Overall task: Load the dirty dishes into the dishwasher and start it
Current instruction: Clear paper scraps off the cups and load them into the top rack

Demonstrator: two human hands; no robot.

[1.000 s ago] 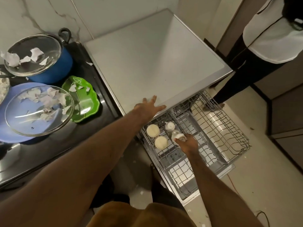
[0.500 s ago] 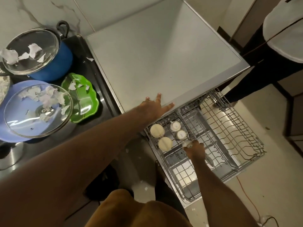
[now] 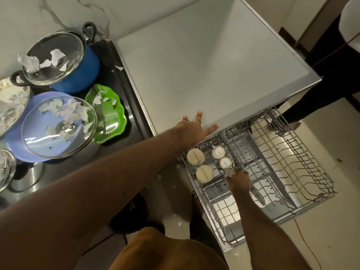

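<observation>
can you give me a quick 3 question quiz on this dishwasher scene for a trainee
1. True or false: the left hand rests flat on the dishwasher top.
2. How many cups stand upside down in the rack, not counting the cup at the right hand?
A. two
B. four
C. six
3. Fill in: the green dish sits on the counter, to the ____ of the dishwasher.

Key
1. True
2. B: two wide cream ones and two small white ones.
3. Left
</observation>
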